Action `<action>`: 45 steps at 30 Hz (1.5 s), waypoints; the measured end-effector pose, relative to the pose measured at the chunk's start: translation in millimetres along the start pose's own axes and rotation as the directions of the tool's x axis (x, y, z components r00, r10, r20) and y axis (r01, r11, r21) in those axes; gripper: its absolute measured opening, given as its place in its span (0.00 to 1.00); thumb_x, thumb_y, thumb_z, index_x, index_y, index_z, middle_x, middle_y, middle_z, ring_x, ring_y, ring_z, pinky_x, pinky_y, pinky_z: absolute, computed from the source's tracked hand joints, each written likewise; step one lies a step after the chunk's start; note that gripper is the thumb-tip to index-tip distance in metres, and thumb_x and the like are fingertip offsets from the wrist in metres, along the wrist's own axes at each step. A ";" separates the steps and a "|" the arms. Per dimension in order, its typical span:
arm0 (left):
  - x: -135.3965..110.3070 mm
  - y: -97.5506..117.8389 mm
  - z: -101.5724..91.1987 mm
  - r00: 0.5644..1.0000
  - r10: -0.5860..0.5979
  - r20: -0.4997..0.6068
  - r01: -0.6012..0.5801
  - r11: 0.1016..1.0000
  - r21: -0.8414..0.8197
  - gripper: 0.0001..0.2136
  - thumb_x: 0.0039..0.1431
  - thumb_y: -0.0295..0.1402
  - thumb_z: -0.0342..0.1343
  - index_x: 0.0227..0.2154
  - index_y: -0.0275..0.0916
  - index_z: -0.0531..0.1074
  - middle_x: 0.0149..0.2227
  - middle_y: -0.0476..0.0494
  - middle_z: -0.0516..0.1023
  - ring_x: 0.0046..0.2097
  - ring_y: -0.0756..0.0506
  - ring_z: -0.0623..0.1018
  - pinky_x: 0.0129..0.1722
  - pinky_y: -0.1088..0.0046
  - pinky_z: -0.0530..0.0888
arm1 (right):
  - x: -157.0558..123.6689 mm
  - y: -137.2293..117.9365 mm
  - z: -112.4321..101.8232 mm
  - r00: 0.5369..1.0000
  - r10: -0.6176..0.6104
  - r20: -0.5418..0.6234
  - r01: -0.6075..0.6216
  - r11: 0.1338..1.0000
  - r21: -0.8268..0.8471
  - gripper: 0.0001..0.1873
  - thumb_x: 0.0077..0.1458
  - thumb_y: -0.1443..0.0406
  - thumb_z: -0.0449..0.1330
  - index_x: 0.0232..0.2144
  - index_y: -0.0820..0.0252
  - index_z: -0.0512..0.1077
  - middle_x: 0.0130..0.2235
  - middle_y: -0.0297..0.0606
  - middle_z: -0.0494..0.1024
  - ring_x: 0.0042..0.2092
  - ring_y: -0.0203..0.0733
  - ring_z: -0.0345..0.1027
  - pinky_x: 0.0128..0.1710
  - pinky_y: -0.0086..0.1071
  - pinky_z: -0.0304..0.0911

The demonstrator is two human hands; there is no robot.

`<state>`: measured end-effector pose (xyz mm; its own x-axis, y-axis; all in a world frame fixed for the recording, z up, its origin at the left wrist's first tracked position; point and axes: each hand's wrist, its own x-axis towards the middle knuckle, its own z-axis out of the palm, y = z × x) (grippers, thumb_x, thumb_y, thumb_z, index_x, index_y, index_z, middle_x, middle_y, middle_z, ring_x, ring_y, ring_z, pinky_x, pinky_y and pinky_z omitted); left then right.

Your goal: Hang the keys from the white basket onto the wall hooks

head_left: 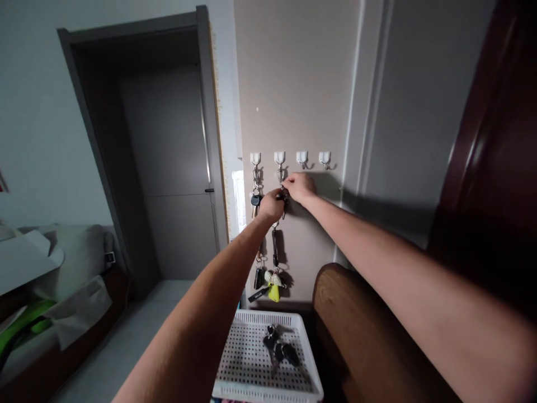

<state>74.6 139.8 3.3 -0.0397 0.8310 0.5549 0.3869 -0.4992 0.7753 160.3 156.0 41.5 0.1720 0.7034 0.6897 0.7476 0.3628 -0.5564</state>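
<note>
My left hand (272,206) is closed round the dark keys of the bunch on the second wall hook (279,158). Just above and to its right, my right hand (300,186) pinches the same bunch below its silver clip (281,176); the fingertips partly hide what they grip. A dark strap (276,248) hangs beneath my left hand, with a yellow tag (274,292) and a pale charm low down. On the first hook (255,159) to the left hangs another bunch with a black key fob (255,200), partly behind my left hand.
Two more white hooks, a third (302,158) and a fourth (324,158), bear nothing. Below stands a white perforated basket (309,354) with more keys (287,354) in it. A brown wooden piece (348,319) rises at right; a grey door (168,140) is at left.
</note>
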 end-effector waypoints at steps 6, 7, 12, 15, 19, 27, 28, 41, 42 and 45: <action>-32.4 -22.0 2.7 0.997 0.012 0.071 -0.011 1.000 -0.005 0.21 0.39 0.20 0.44 0.42 0.31 0.60 0.41 0.40 0.67 0.39 0.49 0.67 0.37 0.77 0.64 | -44.3 26.8 4.2 0.992 -0.125 -0.007 0.125 0.992 0.005 0.11 0.39 0.66 0.52 0.29 0.61 0.66 0.31 0.36 0.69 0.32 0.35 0.61 0.34 0.30 0.55; -40.5 -28.7 3.0 0.996 0.007 0.092 -0.006 1.000 -0.009 0.21 0.40 0.20 0.44 0.42 0.31 0.61 0.40 0.40 0.67 0.38 0.49 0.67 0.37 0.77 0.64 | -57.8 33.9 7.7 0.991 -0.134 0.024 0.134 0.991 -0.003 0.11 0.39 0.66 0.51 0.30 0.60 0.66 0.32 0.36 0.69 0.32 0.35 0.61 0.34 0.30 0.55; -94.4 -78.1 9.6 0.979 -0.071 0.189 0.061 0.997 0.057 0.18 0.39 0.19 0.44 0.38 0.32 0.64 0.36 0.42 0.70 0.36 0.50 0.69 0.37 0.77 0.64 | -143.3 71.2 33.6 0.911 -0.148 0.385 0.176 0.984 -0.037 0.10 0.39 0.69 0.52 0.29 0.60 0.66 0.31 0.38 0.70 0.33 0.37 0.61 0.32 0.28 0.54; -133.8 -111.6 13.4 0.946 -0.211 0.246 0.167 0.968 0.189 0.17 0.39 0.20 0.44 0.36 0.32 0.65 0.35 0.42 0.70 0.35 0.49 0.69 0.36 0.76 0.65 | -187.6 88.4 45.6 0.826 -0.117 0.551 0.176 0.983 -0.054 0.10 0.39 0.69 0.52 0.29 0.61 0.67 0.32 0.38 0.70 0.33 0.37 0.61 0.31 0.27 0.54; -178.1 -148.4 13.6 0.904 -0.319 0.285 0.221 0.919 0.327 0.17 0.38 0.18 0.44 0.34 0.33 0.67 0.34 0.43 0.71 0.37 0.49 0.69 0.39 0.75 0.63 | -221.1 101.0 49.0 0.659 -0.084 0.747 0.256 0.960 -0.117 0.10 0.38 0.69 0.51 0.27 0.60 0.69 0.29 0.37 0.71 0.32 0.37 0.62 0.29 0.26 0.54; -211.1 -179.9 13.7 0.868 -0.371 0.330 0.176 0.851 0.494 0.15 0.40 0.20 0.43 0.32 0.36 0.69 0.34 0.43 0.71 0.37 0.48 0.68 0.38 0.73 0.62 | -244.3 112.6 52.0 0.438 -0.050 0.897 0.399 0.906 -0.144 0.14 0.37 0.70 0.50 0.30 0.55 0.69 0.30 0.35 0.72 0.32 0.38 0.64 0.27 0.26 0.54; -211.9 -180.0 14.1 0.873 -0.365 0.323 0.170 0.850 0.499 0.15 0.40 0.20 0.43 0.31 0.36 0.69 0.34 0.43 0.71 0.37 0.48 0.68 0.38 0.73 0.62 | -245.1 113.7 53.0 0.446 -0.048 0.894 0.409 0.899 -0.156 0.15 0.38 0.69 0.49 0.31 0.55 0.69 0.31 0.35 0.72 0.33 0.38 0.64 0.27 0.26 0.54; -206.9 -184.4 16.1 0.891 -0.376 0.254 0.262 0.884 0.387 0.12 0.39 0.21 0.45 0.28 0.35 0.68 0.23 0.48 0.71 0.26 0.52 0.68 0.28 0.79 0.64 | -240.0 111.1 54.7 0.474 -0.100 0.875 0.451 0.881 -0.144 0.13 0.40 0.68 0.49 0.30 0.55 0.68 0.29 0.35 0.72 0.34 0.39 0.62 0.28 0.27 0.51; -203.9 -181.9 15.5 0.895 -0.356 0.269 0.249 0.899 0.360 0.12 0.38 0.21 0.45 0.29 0.35 0.68 0.22 0.49 0.70 0.26 0.53 0.68 0.28 0.79 0.64 | -238.2 109.8 54.9 0.489 -0.106 0.866 0.427 0.894 -0.132 0.13 0.40 0.68 0.49 0.30 0.55 0.68 0.29 0.35 0.72 0.33 0.38 0.63 0.27 0.27 0.51; -192.0 -170.8 13.1 0.901 -0.298 0.315 0.213 0.937 0.277 0.13 0.37 0.20 0.46 0.29 0.33 0.67 0.21 0.49 0.69 0.25 0.54 0.67 0.26 0.80 0.63 | -232.3 106.4 55.5 0.527 -0.124 0.841 0.334 0.940 -0.070 0.12 0.40 0.69 0.49 0.29 0.58 0.69 0.28 0.36 0.72 0.29 0.35 0.63 0.25 0.25 0.51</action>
<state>28.2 68.8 -239.6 0.1393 0.9749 0.1737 0.6096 -0.2227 0.7608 164.3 65.2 -203.6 -0.5418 0.8394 0.0430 0.8051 0.5330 -0.2602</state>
